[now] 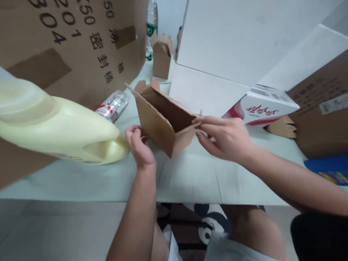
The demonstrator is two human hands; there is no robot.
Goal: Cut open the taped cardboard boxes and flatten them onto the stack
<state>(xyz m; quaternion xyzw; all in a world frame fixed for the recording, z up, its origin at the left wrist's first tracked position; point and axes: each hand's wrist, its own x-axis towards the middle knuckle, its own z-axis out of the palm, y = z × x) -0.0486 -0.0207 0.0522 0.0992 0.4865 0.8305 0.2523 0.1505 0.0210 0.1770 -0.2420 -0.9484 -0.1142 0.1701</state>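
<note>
Cardboard folding box (154,123) between two hands: which way does it lie from each?

"Taking the box as the dial's centre, twelve pointing away from the person, the right hand (227,137) is between three and four, the left hand (141,148) between seven and eight."

"And its long axis?"

"The open mouth slants from between ten and eleven to between four and five, so one narrow end lies next to the right hand."

"What does each grip hold?"

"The right one is narrow, thumb and fingers on the flap edge at that end. The left is curled beside the long wall, fingertips partly hidden; whether it pinches the cardboard, one cannot tell."

"Which hand is nearer the main body?"

"The left, it seems; the right reaches only the end flap. A pale yellow jug (81,134) is just beside the left hand, at its nine o'clock."

"Does the box rest on the surface (190,181)?"

"It is over it; whether its base touches is unclear."
</note>
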